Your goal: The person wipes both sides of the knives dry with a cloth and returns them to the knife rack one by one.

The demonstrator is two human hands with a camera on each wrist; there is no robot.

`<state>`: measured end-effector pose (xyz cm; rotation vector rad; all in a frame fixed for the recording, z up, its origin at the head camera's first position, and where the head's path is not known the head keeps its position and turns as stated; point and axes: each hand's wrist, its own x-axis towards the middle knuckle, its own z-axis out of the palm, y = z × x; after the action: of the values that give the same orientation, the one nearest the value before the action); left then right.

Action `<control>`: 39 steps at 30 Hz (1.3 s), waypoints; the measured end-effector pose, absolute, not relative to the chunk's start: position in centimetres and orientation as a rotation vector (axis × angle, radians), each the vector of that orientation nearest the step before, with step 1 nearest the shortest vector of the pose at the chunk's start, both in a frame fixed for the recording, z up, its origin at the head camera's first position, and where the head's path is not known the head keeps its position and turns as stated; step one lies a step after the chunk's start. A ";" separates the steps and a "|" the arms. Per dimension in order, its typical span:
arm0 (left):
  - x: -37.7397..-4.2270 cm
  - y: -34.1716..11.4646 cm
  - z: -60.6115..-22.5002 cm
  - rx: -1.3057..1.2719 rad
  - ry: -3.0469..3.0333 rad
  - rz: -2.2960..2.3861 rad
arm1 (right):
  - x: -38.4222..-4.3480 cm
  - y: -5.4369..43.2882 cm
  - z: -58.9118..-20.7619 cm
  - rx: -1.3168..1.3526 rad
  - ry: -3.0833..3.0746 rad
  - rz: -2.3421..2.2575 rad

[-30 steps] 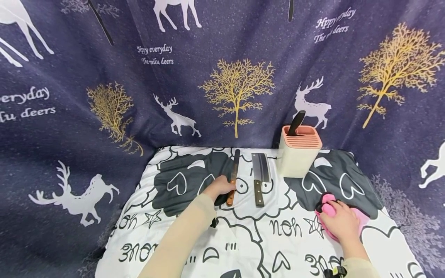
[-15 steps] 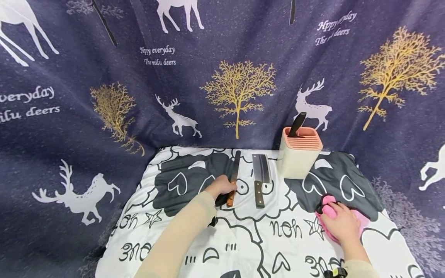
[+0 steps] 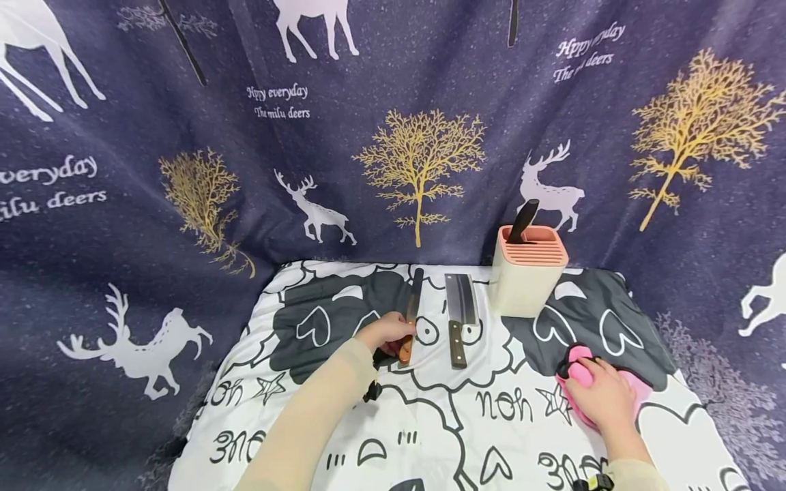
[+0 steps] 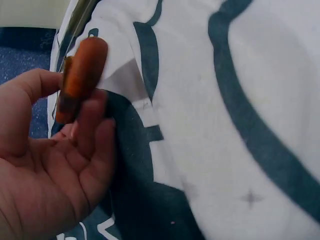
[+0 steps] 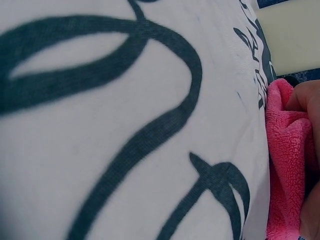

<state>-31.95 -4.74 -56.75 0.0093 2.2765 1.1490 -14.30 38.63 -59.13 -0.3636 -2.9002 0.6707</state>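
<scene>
Knife block (image 3: 525, 290), upright, one black handle (image 3: 524, 221) leaning from its top. Left of the block, past the cleaver (image 3: 460, 307): one wooden-handled knife (image 3: 414, 300), handle pinched between my left hand's (image 3: 388, 331) thumb and fingers, blade pointing away, presumably for safety. Cleaver flat, handle towards me, likely for easy grasping. Nearer me, right of the block: pink cloth (image 3: 638, 389), bunched in my right hand (image 3: 604, 394), probably to keep it gathered.

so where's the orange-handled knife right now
In the head view, the orange-handled knife is near the middle, its handle held in the person's left hand, with the cleaver lying just to its right.
</scene>
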 end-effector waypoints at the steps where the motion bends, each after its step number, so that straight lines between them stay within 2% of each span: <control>1: -31.9 -4.8 -56.9 0.017 2.253 1.187 | -14.3 38.6 -59.1 -0.364 -2.899 0.672; 7: -32.0 -5.1 -57.6 0.003 2.076 1.354 | -14.3 38.4 -58.7 -0.339 -2.893 0.680; 21: -31.6 -4.6 -58.6 -0.203 1.706 1.748 | -14.0 38.5 -58.2 -0.210 -2.853 0.658; 28: -31.1 -4.6 -58.4 -0.118 1.641 1.762 | -12.5 38.8 -57.7 -0.239 -2.909 0.640; 35: -30.3 -4.9 -58.0 -0.052 1.596 1.791 | -13.1 39.2 -58.7 -0.262 -2.755 0.651; 39: -29.8 -4.9 -58.1 -0.055 1.599 1.786 | -13.1 39.6 -58.8 -0.371 -2.668 0.694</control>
<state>-29.81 -4.93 -58.07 -0.0550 1.5994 1.7858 -13.09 39.55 -58.77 -0.3712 -2.6675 0.6940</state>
